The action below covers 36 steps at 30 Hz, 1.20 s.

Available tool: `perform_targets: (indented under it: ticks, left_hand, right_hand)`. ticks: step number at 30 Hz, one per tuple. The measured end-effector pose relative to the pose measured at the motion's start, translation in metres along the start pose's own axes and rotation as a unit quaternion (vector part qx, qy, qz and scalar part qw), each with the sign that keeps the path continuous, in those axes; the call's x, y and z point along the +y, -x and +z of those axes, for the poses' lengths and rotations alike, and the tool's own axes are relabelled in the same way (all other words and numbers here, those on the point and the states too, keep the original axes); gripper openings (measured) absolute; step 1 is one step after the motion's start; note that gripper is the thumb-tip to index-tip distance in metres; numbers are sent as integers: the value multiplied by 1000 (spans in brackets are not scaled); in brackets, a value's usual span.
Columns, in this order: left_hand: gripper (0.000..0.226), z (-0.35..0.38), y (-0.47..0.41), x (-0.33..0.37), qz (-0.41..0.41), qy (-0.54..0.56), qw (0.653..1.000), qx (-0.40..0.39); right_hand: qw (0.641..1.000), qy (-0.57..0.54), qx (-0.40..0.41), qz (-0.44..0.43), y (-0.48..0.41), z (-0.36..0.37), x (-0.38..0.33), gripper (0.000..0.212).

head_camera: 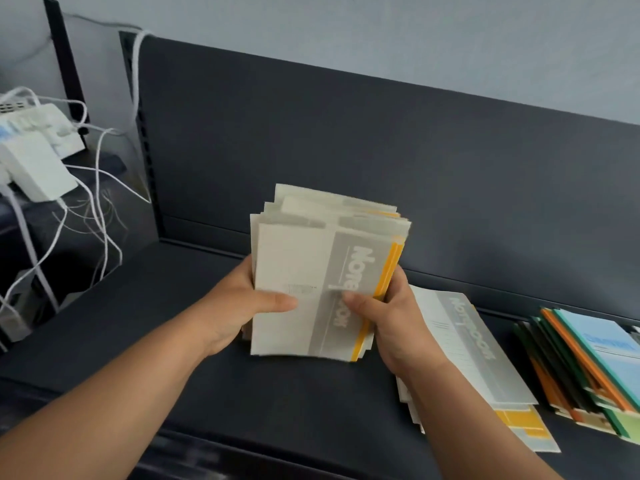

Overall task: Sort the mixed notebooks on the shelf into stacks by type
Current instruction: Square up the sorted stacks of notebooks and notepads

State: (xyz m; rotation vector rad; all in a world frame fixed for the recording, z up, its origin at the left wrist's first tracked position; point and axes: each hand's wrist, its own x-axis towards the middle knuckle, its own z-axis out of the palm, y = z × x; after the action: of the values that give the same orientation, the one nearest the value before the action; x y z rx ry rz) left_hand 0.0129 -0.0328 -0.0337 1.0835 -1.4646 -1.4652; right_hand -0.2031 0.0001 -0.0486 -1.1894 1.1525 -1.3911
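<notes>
Cream notebooks, pinched thumb-to-fingers by left hand and right hand, should be tapped square on the shelf before stacking.

Bare left grip and right grip, bare forearms, short thumbnails.

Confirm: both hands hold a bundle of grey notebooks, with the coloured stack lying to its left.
One error: the head view shows the coloured stack lying right of the bundle, not left. The left hand and right hand do hold it.
</notes>
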Motion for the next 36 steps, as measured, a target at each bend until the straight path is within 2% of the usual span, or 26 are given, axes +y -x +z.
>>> perform_targets:
  ticks: [3,7,12,15,19,21,24,29,32,34,36]
  left_hand:
    - [89,-1,4,6,28,33,999,-20]
    - [84,18,8,5,56,66,996,-28]
    - [75,38,5,14,110,60,992,29]
    - [72,35,3,19,131,71,988,44]
    - [105,25,5,19,132,63,989,36]
    - [114,22,5,19,123,53,991,21]
    - [108,24,4,19,118,20,993,-6]
    - [86,31,3,22,120,-3,993,9]
    - [89,30,5,28,130,-46,990,21]
    - [99,27,5,27,128,-68,989,33]
    - [109,25,6,24,107,-71,991,44]
  right_hand:
    - [999,-5,-36,5,3,-3,-2,75]
    - [999,-28,-35,4,4,4,1,77]
    - [998,-30,49,-39,5,7,-1,55]
    - [998,-7,26,-57,8,5,-5,56]
    - [999,0,-13,-52,10,-2,-9,58]
    - [999,5,-16,-45,9,-4,-10,58]
    - [999,15,-22,-42,8,-3,-11,58]
    - [999,-9,-11,-48,3,-2,-18,40]
    - [998,-31,-17,-56,-2,-6,-26,37]
    - [998,-33,-25,-51,-6,-12,-28,38]
    - [998,-22,-35,-45,-6,-16,-27,46]
